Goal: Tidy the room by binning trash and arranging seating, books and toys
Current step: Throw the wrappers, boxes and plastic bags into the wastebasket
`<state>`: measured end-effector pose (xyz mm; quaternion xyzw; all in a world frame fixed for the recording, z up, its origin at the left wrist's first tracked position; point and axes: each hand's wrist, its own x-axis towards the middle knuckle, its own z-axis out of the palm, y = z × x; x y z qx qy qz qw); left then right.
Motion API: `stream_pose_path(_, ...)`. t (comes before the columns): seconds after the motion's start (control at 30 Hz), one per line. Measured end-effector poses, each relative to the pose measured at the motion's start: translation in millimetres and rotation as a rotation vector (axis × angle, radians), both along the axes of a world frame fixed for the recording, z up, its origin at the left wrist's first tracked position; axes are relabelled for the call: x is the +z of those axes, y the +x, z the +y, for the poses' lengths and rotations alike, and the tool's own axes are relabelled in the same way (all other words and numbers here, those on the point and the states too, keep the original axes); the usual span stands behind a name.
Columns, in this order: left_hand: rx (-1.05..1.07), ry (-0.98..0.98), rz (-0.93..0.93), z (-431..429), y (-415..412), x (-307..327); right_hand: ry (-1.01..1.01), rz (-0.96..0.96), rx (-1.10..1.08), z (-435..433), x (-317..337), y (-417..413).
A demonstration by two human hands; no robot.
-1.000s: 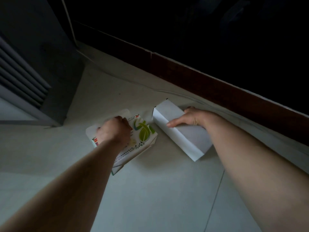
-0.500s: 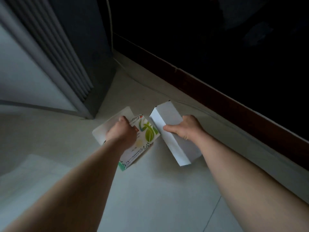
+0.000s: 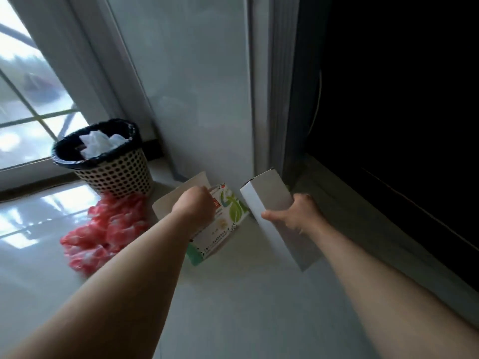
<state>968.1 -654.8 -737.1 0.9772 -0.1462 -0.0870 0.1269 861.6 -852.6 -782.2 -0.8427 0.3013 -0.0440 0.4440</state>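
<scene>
The left hand [image 3: 194, 208] grips a green-printed box [image 3: 225, 221], the right hand [image 3: 295, 215] clasps a plain white box [image 3: 269, 203], both above pale floor [image 3: 246, 307], bin [image 3: 108, 159] further left.

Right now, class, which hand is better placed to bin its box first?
Probably left: the left hand, gripping the green-printed box, is nearer the bin; the right hand, holding the white box, is farther.

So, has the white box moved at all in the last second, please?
Yes: the white box lay flat on the floor tiles; the right hand now grips it, raised off them.
</scene>
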Motion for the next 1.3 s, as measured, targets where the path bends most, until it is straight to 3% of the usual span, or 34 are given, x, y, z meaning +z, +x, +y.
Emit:
stream_pose_path(0.23, 0.087, -0.055, -0.081, 76.3, 63.4, 34.0, 0.064, -0.146, 0.063, 84.9, 28.1, 87.5)
stream_pose_path(0.47, 0.137, -0.127, -0.170, 169.2, 160.1, 79.0, 0.004, -0.241, 0.124, 179.6, 81.0, 183.5)
stream_pose_path(0.73, 0.263, -0.378, -0.313, 277.1, 279.8, 115.7, 0.048, -0.422, 0.061, 271.5, 130.5, 305.2)
stream_pose_path(0.97, 0.156, -0.587, -0.303, 312.7, 362.8, 102.3, 0.241, -0.594, 0.050, 327.4, 136.3, 401.6)
stream_pose_path(1.13, 0.056, -0.563, -0.265, 310.2, 393.8, 78.1, 0.178, -0.570, -0.036, 347.0, 107.2, 450.3)
stream_pose_path(1.3, 0.007, -0.430, -0.143, 307.2, 413.8, 43.5, 0.030, -0.374, -0.007, 354.4, 80.5, 474.3)
